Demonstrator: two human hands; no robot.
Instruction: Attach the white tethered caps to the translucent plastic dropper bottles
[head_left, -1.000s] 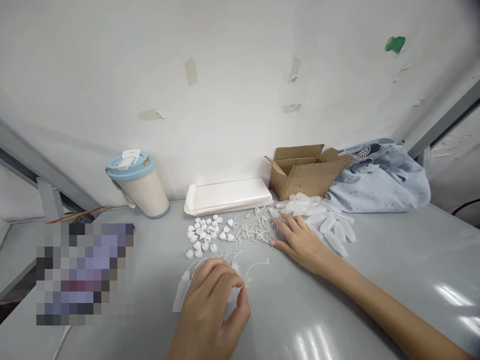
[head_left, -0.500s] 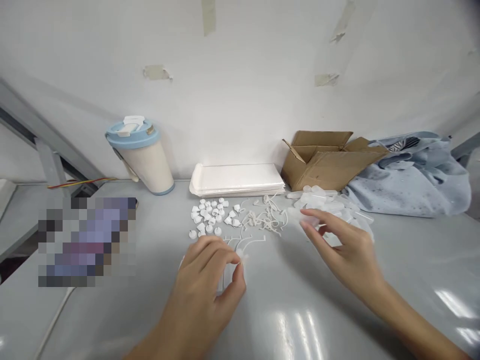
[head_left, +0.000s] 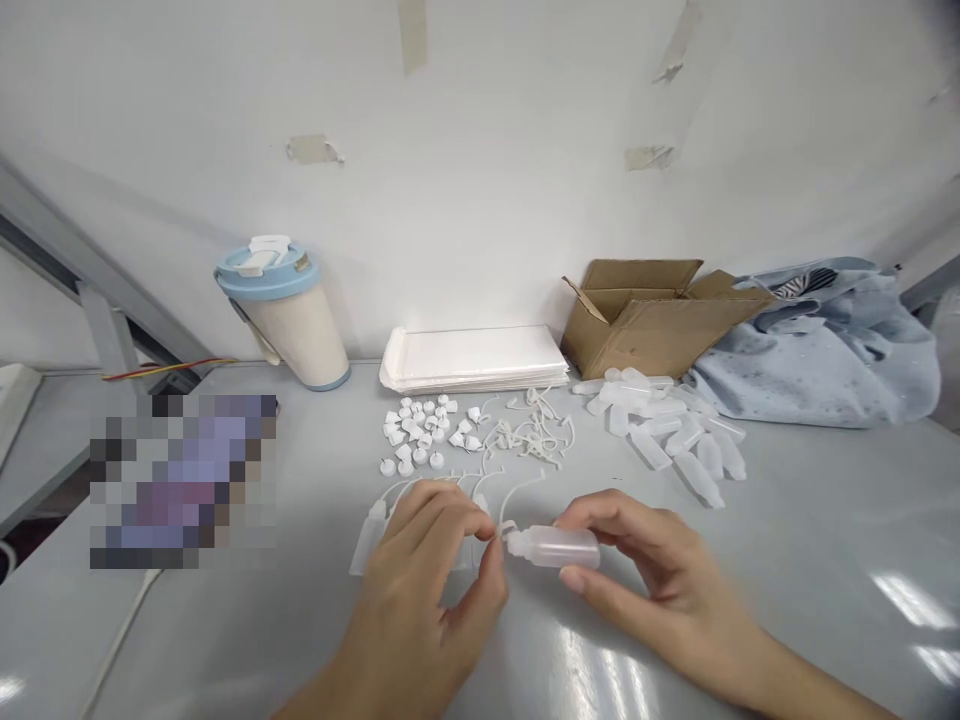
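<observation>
Item: one translucent squeeze bottle (head_left: pixel 562 548), lying on its side in the air just right of lower centre, its neck pointing left. The right hand (head_left: pixel 656 575), lower right, is grasping it between thumb and fingers. The left hand (head_left: pixel 431 565), lower centre, is pinching the base of a thin curved tube (head_left: pixel 520 488) between thumb and fingertips; the bottle's neck is sitting right beside this base, contact being hard to tell.

Partly behind the left hand: several bottles with tubes (head_left: pixel 367 537), lying side by side on the grey counter (head_left: pixel 787 560).

Centre: loose white caps (head_left: pixel 436 460), lying scattered; to their right, a tangle of loose tubes (head_left: pixel 536 438).

Right of centre: a heap of loose bottles (head_left: pixel 697 478), lying before an opened cardboard box (head_left: pixel 645 345); beside the box, a pale blue cloth (head_left: pixel 832 360) is resting, crumpled.

Behind the caps: a white stack (head_left: pixel 480 352), lying flat.

Upper left: a cream tumbler (head_left: pixel 304 335) with blue lid, standing near the wall.
</observation>
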